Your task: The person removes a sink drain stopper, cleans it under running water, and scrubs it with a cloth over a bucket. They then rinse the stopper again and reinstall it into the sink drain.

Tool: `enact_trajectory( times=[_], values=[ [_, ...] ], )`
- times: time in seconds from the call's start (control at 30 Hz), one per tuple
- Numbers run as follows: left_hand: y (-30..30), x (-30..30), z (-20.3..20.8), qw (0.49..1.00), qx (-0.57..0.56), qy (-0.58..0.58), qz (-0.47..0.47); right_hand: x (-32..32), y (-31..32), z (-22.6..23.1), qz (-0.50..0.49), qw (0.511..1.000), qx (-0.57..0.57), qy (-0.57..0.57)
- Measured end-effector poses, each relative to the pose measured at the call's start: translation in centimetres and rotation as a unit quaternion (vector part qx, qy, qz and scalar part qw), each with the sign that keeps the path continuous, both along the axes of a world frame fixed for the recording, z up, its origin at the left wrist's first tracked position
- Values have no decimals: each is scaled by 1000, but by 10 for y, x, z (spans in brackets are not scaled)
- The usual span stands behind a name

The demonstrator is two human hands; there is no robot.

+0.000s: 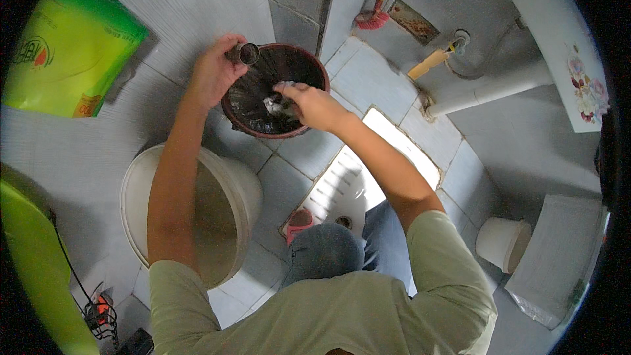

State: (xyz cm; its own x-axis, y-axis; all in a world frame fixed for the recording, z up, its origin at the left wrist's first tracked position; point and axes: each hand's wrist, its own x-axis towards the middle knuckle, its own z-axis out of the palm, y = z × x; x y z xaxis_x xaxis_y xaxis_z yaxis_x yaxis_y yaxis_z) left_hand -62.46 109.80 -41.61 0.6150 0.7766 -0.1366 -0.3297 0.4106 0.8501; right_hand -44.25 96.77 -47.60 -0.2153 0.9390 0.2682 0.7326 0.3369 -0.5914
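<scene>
My left hand (218,72) is closed around a small dark metal cylinder (248,54), its round open end facing up, at the left rim of a reddish-brown bin (327,79). The bin has a dark liner (253,108) inside. Over the bin's right side, my right hand (315,106) has its thumb and fingers drawn together. A whitish crumpled clump (271,106) shows just below those fingertips; I cannot tell whether they grip it or it lies in the liner.
A large white bucket (248,181) stands left of my knees. Beneath me is a white squat toilet (338,187) set in the tiles. Pipes (493,94), a red-headed brush (373,20) and a small white bucket (503,243) are on the right. A green bag (72,46) hangs upper left.
</scene>
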Motion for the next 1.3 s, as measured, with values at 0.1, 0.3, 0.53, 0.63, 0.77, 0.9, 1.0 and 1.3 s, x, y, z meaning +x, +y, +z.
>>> enact_trajectory(
  times=[0.1, 0.3, 0.53, 0.63, 0.77, 0.9, 1.0, 1.3],
  values=[
    [-4, -7, 4, 998, -21, -26, -59, -14, -8, 46, -47, 987, 46, 143],
    [-17, 11, 17, 994, 45, 7, -98, -18, 1, 100, -41, 997, 56, -43],
    [-21, 18, 19, 983, 107, 38, -141, -12, 4, 101, -36, 994, 44, -98],
    [-21, 21, 19, 982, 106, 28, -151, -12, 4, 101, -41, 993, 54, -99],
    [-19, 22, 18, 980, 128, 31, -152, -13, 4, 97, -42, 991, 52, -117],
    [-25, 24, 21, 984, 117, 45, -129, -12, 5, 93, -48, 991, 61, -109],
    [-19, 21, 12, 987, 108, 47, -108, -10, 4, 89, -48, 995, 51, -70],
    [-30, 12, 18, 922, 291, 223, 128, 8, 3, 31, -52, 960, -158, 224]
  ],
)
